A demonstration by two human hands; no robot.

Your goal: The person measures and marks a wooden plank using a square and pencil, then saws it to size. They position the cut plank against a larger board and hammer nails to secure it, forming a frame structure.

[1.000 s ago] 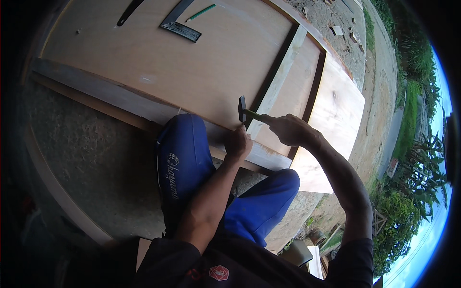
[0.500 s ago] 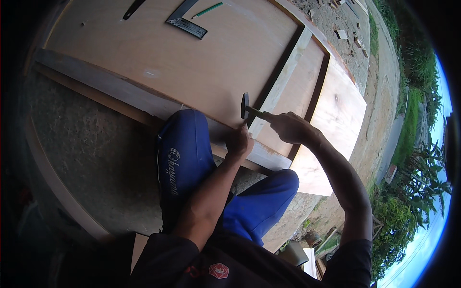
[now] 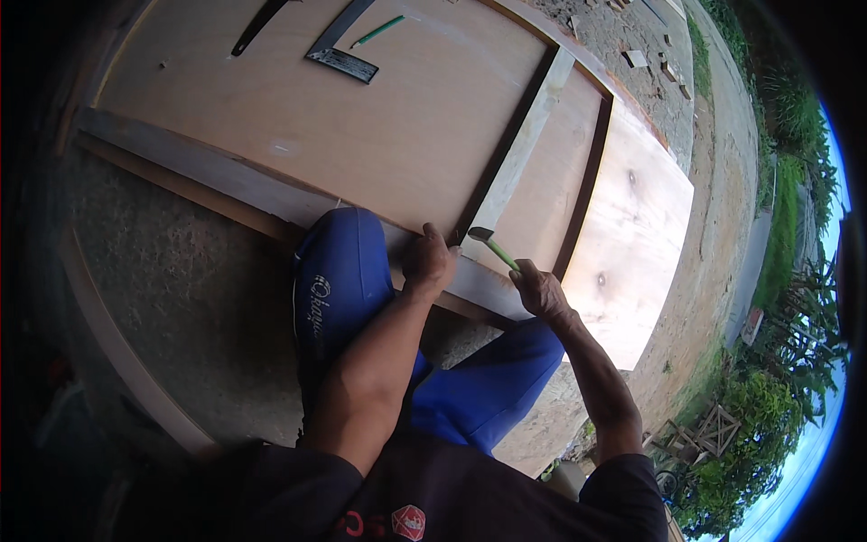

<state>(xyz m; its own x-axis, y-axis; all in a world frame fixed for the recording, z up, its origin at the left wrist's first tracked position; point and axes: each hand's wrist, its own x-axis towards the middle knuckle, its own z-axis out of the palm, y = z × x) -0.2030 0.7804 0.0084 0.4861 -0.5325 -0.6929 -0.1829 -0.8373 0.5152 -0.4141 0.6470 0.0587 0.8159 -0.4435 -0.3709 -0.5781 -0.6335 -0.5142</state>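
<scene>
My right hand (image 3: 540, 291) grips a hammer by its green handle (image 3: 501, 253). The dark hammer head (image 3: 480, 233) is low over the near end of a pale wooden crosspiece (image 3: 524, 144), where the crosspiece meets the long front rail (image 3: 271, 194). Just left of that joint, my left hand (image 3: 431, 262) rests at the rail, thumb raised apart from the curled fingers. A thin upright sliver, perhaps a nail, shows beside its fingertips; it is too small to be sure. The crosspiece and rail lie on a broad plywood panel (image 3: 361, 135).
On the panel's far side lie a try square (image 3: 348, 65), a green pencil (image 3: 377, 32) and a dark tool (image 3: 257, 29). A bright plywood sheet (image 3: 628, 226) extends to the right. Wood offcuts (image 3: 635, 59) litter the ground beyond. My knees (image 3: 348, 244) press close to the rail.
The hammer and my right hand have come down and nearer, the head now at the crosspiece's end. My left hand has drawn slightly left, its thumb now lifted away.
</scene>
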